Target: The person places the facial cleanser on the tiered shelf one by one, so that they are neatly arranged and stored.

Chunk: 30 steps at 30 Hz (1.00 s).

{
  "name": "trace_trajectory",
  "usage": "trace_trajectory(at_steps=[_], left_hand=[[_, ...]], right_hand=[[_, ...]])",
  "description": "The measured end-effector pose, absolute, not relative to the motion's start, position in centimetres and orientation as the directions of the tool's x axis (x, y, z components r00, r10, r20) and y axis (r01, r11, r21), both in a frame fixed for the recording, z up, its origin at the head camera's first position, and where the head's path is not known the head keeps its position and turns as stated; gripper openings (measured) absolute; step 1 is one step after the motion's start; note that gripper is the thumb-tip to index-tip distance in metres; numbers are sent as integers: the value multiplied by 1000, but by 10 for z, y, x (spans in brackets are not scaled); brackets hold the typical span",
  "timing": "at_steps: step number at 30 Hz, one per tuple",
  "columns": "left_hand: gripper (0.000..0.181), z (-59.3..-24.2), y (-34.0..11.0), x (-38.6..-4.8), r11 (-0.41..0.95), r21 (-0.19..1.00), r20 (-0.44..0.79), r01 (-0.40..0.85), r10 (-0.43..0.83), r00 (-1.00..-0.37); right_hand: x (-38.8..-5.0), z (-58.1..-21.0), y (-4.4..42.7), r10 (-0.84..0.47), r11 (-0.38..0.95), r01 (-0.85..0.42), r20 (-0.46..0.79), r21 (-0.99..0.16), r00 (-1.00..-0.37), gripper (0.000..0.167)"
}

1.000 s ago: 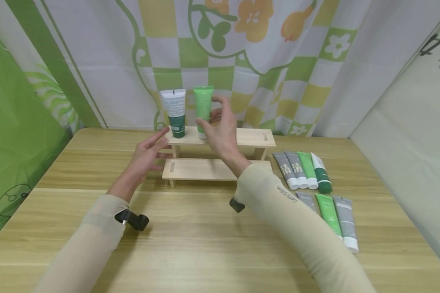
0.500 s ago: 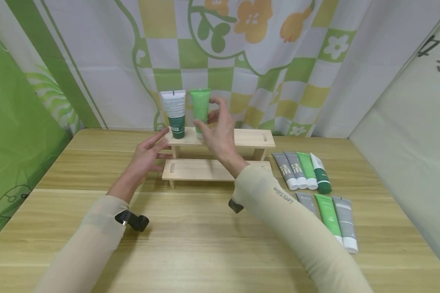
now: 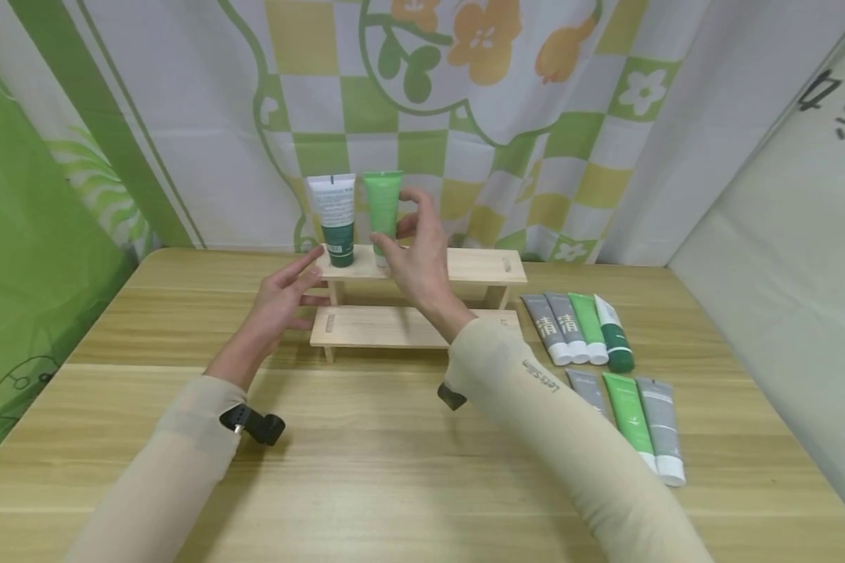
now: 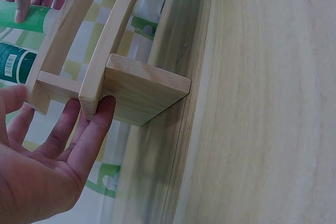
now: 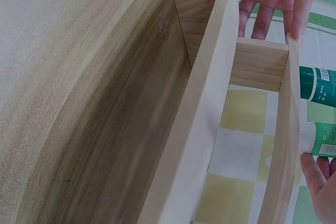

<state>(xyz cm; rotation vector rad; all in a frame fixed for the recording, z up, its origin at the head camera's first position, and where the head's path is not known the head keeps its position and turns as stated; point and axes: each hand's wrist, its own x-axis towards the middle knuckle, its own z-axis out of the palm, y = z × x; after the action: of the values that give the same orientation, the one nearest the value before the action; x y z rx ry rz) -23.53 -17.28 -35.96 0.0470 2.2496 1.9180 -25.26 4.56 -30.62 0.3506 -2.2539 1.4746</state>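
Note:
A two-tier wooden shelf [image 3: 477, 267] stands at the back of the table. On its upper tier, a light green squeeze tube [image 3: 382, 205] with a white cap stands cap down, pinched by my right hand [image 3: 422, 254] between thumb and fingers. Just left of it, a white and dark green squeeze tube [image 3: 336, 223] stands cap down, a narrow gap between the two. My left hand [image 3: 282, 299] rests against the shelf's left end with loosely extended fingers. In the left wrist view, its fingertips [image 4: 106, 109] touch the ends of the wooden boards.
Right of the shelf, several squeeze tubes lie flat in two rows. The back row includes a grey tube [image 3: 545, 328] and a white and dark green tube [image 3: 614, 334]; the front row includes a green tube [image 3: 630, 414] and a grey tube [image 3: 662, 430]. A patterned curtain [image 3: 422, 148] hangs behind.
My right hand has shifted the light green tube slightly left, towards the white and dark green tube, and slightly lower in the view. My left hand has stayed at the shelf's end.

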Motion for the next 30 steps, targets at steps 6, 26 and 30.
trace_trajectory(at_steps=[6,26,30], left_hand=[[52,-361,-173,-236,170,981,-119,-95,140,-983],[53,-363,-173,-237,175,980,-122,-96,140,-983],[53,-361,-174,-236,168,981,-119,-95,139,-983]], right_hand=[[-253,-307,43,25,411,-433,485,-802,-874,63],[-250,-307,47,26,474,-368,430,-800,-902,64],[-245,-305,55,13,489,-343,399,-802,-917,68]])
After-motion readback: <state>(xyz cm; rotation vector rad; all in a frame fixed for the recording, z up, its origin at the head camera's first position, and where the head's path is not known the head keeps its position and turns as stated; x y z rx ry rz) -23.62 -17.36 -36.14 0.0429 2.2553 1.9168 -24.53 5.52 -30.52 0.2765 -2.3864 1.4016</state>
